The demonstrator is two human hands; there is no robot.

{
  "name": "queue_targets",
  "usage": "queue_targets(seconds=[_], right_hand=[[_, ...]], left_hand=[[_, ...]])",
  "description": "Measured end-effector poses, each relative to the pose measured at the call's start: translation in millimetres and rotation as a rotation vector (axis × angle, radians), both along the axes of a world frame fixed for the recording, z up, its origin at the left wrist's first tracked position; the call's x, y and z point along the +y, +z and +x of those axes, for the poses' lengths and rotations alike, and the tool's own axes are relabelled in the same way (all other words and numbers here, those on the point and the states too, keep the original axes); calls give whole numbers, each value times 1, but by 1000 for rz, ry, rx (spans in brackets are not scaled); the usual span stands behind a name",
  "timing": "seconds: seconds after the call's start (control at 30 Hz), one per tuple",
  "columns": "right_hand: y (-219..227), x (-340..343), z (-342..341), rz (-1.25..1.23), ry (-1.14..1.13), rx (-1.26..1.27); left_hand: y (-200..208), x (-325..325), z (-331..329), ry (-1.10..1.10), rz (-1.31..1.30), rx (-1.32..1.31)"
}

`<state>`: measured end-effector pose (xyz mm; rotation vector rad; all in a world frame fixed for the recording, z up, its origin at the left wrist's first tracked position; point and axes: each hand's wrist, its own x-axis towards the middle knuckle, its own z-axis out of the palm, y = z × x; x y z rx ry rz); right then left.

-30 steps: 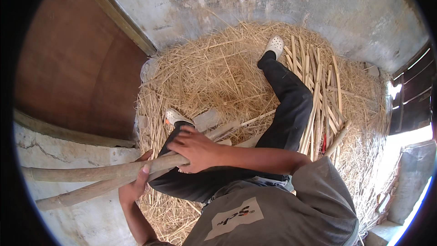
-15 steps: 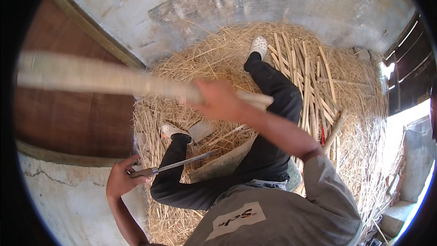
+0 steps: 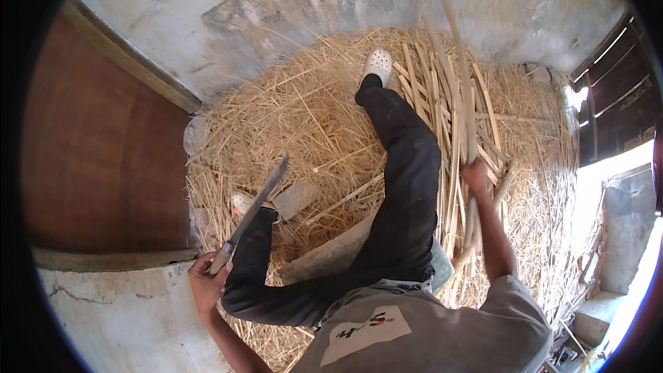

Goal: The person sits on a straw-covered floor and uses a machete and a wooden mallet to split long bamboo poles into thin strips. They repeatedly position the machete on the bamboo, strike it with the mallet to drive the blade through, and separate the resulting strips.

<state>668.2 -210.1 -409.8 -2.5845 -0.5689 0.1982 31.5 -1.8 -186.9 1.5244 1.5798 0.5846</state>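
Observation:
My left hand (image 3: 208,282) is closed around the wooden handle of a long knife (image 3: 259,202). Its blade points up and to the right, over my left shin. My right hand (image 3: 474,175) reaches out to the right, its fingers wrapped round a long pale wooden stick (image 3: 467,114). That stick lies lengthwise over a pile of split wooden strips (image 3: 418,79), its far end reaching toward the wall and slightly blurred. A thicker, crooked branch (image 3: 506,183) rests beside my right hand.
Loose straw (image 3: 311,110) covers the ground. A greyish slab (image 3: 331,252) lies beneath my legs, and a flat block (image 3: 293,198) sits near my left shoe (image 3: 243,202). A weathered wall (image 3: 311,7) stands ahead, with a brown panel (image 3: 103,145) on the left.
My right hand has swung from the middle to the right, taking the stick from across the left side to over the pile. The knife blade has tilted more upward.

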Motion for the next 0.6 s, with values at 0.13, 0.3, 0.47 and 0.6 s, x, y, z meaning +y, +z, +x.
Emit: queue_targets(seconds=[0.13, 0.3, 0.47, 0.6], right_hand=[[-109, -39, -54, -79, -106, 226], [-77, -23, -52, 83, 14, 341], [-114, -17, -25, 69, 127, 205], [-121, -7, -3, 153, 36, 132]], left_hand=[[-18, 15, 53, 85, -16, -67], [-46, 33, 89, 62, 43, -149], [-72, 43, 129, 80, 26, -146], [-79, 41, 146, 88, 16, -169]])
